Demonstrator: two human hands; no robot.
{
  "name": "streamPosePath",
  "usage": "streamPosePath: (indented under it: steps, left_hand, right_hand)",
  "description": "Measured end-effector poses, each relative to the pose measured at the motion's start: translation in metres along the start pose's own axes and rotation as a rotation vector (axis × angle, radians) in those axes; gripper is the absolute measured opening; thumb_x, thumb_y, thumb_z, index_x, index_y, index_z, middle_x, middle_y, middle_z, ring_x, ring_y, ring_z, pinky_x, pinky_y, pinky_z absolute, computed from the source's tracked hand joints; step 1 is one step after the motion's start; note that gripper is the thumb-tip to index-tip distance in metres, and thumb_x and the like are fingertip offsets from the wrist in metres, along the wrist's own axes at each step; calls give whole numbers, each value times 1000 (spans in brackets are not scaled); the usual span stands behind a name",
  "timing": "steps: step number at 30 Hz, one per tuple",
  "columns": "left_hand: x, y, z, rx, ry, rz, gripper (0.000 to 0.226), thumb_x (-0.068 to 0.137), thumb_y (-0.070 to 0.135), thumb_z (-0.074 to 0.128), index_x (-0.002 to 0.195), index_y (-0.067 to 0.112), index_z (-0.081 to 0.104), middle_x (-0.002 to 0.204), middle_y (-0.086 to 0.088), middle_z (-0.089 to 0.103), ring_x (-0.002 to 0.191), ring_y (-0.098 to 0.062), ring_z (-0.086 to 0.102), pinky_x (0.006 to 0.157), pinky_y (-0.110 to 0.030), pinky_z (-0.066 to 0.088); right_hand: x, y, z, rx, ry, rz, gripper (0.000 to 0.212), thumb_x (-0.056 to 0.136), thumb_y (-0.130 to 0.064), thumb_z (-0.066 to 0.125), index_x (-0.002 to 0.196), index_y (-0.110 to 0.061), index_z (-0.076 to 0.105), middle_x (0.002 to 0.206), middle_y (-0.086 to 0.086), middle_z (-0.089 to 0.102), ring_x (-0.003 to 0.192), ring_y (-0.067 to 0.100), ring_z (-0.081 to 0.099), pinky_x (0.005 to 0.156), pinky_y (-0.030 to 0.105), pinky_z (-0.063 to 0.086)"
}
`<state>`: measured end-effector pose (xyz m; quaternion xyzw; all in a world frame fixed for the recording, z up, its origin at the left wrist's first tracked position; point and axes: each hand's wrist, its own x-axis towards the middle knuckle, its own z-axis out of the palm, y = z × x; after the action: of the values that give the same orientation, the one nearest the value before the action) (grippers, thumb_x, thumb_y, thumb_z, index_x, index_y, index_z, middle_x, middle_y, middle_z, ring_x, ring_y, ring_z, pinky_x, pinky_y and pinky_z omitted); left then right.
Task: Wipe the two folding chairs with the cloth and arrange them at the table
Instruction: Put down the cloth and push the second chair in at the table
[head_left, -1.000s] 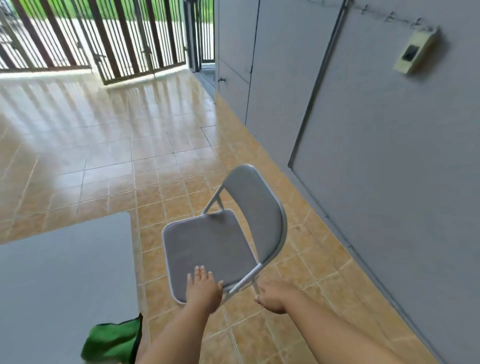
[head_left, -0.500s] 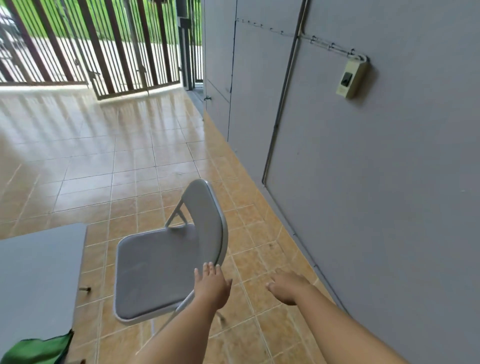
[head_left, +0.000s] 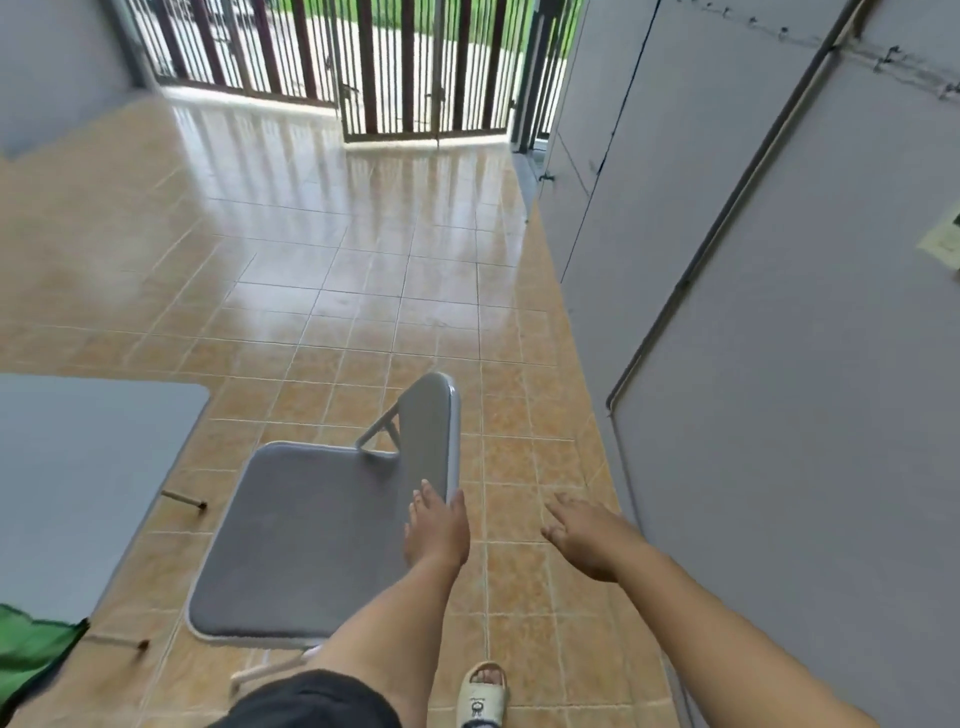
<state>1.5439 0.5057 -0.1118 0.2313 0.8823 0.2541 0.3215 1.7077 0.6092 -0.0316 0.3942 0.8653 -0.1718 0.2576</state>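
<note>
The chair (head_left: 317, 540) stands unfolded on the tiled floor (head_left: 363, 291), its grey padded seat facing up and its backrest rising at the seat's far right edge, seen nearly edge-on. It sits just right of the worktop (head_left: 78, 467), with a strip of floor between the two.

The left hand (head_left: 436, 530) is at the near end of the backrest: the thumb lies on the outer side of the rim and the fingers (head_left: 418, 501) on the seat-facing side, so the grip is closed on the backrest. The seat spreads out to the left of and below this hand, and most of the backrest runs away from it toward the far side.

The right hand (head_left: 587, 540) is off the chair, over the floor to the right, palm down with fingers spread; its grip is open and holds nothing.

A green cloth (head_left: 31, 654) lies on the near corner of the worktop, well apart from both hands. Two worktop legs show beneath its edge. A foot in a pale sandal (head_left: 480, 696) stands on the floor near the chair's near right corner. A grey wall (head_left: 779, 364) runs along the right, and a barred gate (head_left: 374, 67) closes the far end.
</note>
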Motion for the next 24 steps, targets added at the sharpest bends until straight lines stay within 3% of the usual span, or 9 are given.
streamPosePath:
  steps: [6, 13, 19, 24]
  left_hand:
    - [33, 12, 3, -59, 90, -56, 63, 97, 48, 25, 152, 18, 21, 158, -2, 26, 143, -19, 28, 112, -41, 29]
    - [36, 7, 8, 10, 189, -58, 60, 97, 53, 29, 150, 26, 27, 154, 5, 34, 140, -13, 33, 109, -32, 34]
    - [30, 11, 10, 108, 312, -179, 59, 93, 59, 35, 146, 33, 37, 148, 9, 44, 134, -10, 42, 106, -28, 37]
    - [23, 27, 14, 151, 359, -375, 60, 91, 62, 39, 143, 32, 41, 145, 9, 48, 132, -12, 45, 103, -29, 39]
  right_hand:
    - [96, -1, -80, -177, 22, -228, 58, 101, -49, 22, 152, -25, 14, 162, -5, 7, 148, 21, 10, 117, 44, 16]
    - [208, -54, -110, -409, 66, -645, 57, 100, -52, 17, 152, -27, 17, 162, -3, 8, 148, 24, 7, 119, 46, 7]
    - [252, -96, -102, -560, -64, -1023, 47, 101, -45, 19, 131, -31, 53, 146, -4, 46, 142, 27, 28, 118, 53, 6]
    - [276, -82, -105, -476, -12, -1245, 45, 99, -50, 20, 115, -34, 59, 122, -15, 60, 122, 13, 47, 116, 40, 16]
